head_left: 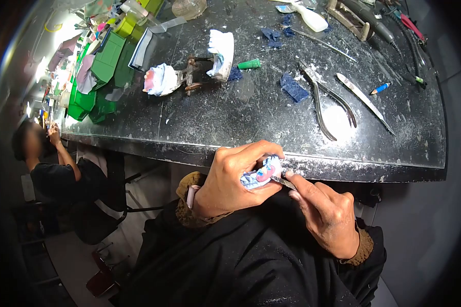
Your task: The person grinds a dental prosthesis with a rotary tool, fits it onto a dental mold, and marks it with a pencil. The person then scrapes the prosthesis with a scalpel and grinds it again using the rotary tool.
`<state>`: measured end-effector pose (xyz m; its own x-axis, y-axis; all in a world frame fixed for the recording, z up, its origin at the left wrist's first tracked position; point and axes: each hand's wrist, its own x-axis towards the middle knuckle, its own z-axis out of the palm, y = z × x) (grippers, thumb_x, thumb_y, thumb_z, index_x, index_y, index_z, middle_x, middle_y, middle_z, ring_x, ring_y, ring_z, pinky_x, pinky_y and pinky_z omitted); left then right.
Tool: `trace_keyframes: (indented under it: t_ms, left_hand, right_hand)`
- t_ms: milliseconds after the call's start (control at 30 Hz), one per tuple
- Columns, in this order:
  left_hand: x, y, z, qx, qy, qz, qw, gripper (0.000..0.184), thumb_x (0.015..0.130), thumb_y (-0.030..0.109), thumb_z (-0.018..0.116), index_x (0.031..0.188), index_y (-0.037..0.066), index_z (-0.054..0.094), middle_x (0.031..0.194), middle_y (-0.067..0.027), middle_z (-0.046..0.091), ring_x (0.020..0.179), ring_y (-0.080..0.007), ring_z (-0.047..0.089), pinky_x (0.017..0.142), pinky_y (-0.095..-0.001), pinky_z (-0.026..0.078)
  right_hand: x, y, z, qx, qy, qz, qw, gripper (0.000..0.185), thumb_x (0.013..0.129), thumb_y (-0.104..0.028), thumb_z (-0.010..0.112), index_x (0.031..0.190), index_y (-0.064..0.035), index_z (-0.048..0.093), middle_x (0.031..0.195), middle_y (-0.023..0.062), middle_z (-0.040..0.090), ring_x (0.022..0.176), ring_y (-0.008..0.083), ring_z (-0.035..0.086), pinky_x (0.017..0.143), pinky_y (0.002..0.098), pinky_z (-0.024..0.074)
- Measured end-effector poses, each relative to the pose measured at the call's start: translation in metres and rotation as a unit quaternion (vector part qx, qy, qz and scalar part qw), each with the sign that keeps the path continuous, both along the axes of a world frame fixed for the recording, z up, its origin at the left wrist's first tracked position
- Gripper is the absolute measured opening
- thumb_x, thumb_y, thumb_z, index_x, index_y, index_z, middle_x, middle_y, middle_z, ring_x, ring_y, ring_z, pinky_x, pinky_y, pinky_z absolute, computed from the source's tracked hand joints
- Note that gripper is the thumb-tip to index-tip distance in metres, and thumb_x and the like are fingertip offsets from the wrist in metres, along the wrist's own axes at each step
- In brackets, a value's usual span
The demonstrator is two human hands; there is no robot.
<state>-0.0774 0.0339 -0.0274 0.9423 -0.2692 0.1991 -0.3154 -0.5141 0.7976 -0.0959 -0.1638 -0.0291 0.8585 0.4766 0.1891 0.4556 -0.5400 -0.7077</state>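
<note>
My left hand (230, 179) is wrapped round a small blue-and-white dental model (251, 179) with a pink part, held just off the table's front edge. My right hand (328, 215) grips a thin metal tool (283, 182), whose tip touches or nearly touches the pink part. On the table beyond them stand a plaster cast with a pink patch (161, 80) and an upright white cast (221, 53), with a metal articulator (190, 77) between them. Beside the upright cast lies a green cylinder (249, 64).
Pliers (320, 100), a white-handled knife (363, 102), a blue pencil stub (380, 88) and dark blue scraps (294, 88) lie on the dusty black table (189, 120). Green boxes (110, 57) stand at the left. Another person (61, 169) sits at the far left.
</note>
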Motion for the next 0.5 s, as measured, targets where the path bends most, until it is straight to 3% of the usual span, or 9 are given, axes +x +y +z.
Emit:
trace_keyframes:
  t_ms: [100,200,267,367,500]
  left_hand:
    - [0.001,0.002,0.002,-0.017,0.034,-0.006,0.999,0.036,0.057,0.001,0.072,0.090,0.004,0.059,0.066,-0.0045,0.056,0.052,-0.0091,0.053,0.047,-0.0235,0.040]
    - [0.002,0.003,0.002,-0.041,0.058,-0.015,0.997,0.035,0.058,0.001,0.072,0.090,0.004,0.059,0.065,-0.0040,0.055,0.052,-0.0060,0.050,0.046,-0.0221,0.038]
    - [0.002,0.004,0.001,-0.043,0.055,-0.019,0.997,0.034,0.058,0.000,0.072,0.089,0.003,0.059,0.065,-0.0038,0.055,0.051,-0.0053,0.049,0.046,-0.0216,0.037]
    - [0.002,0.003,0.000,-0.055,0.051,-0.019,0.997,0.034,0.058,0.000,0.072,0.089,0.004,0.059,0.066,-0.0038,0.055,0.052,-0.0053,0.049,0.046,-0.0215,0.038]
    - [0.001,0.002,0.002,-0.036,0.043,-0.014,0.998,0.035,0.057,0.001,0.072,0.089,0.004,0.059,0.069,-0.0065,0.058,0.055,-0.0123,0.056,0.049,-0.0246,0.042]
  right_hand:
    - [0.007,-0.003,0.001,0.010,-0.003,0.016,1.000,0.036,0.075,-0.014,0.071,0.111,-0.0140,0.064,0.054,0.0017,0.042,0.038,0.0149,0.044,0.036,0.0303,0.0360]
    - [0.015,-0.008,0.019,-0.071,-0.071,0.018,0.995,0.041,0.070,-0.007,0.073,0.110,-0.0146,0.065,0.053,0.0031,0.040,0.040,0.0140,0.041,0.039,0.0298,0.0345]
    - [0.017,-0.009,0.022,-0.078,-0.093,0.026,0.992,0.042,0.069,-0.009,0.074,0.109,-0.0168,0.066,0.054,0.0021,0.039,0.040,0.0132,0.040,0.039,0.0291,0.0336]
    - [0.019,-0.009,0.024,-0.096,-0.118,0.034,0.988,0.042,0.068,-0.012,0.074,0.108,-0.0191,0.067,0.056,0.0011,0.038,0.040,0.0124,0.039,0.038,0.0287,0.0330]
    - [0.019,-0.009,0.023,-0.109,-0.129,0.038,0.985,0.042,0.068,-0.010,0.074,0.109,-0.0183,0.066,0.058,0.0012,0.039,0.040,0.0128,0.040,0.038,0.0292,0.0335]
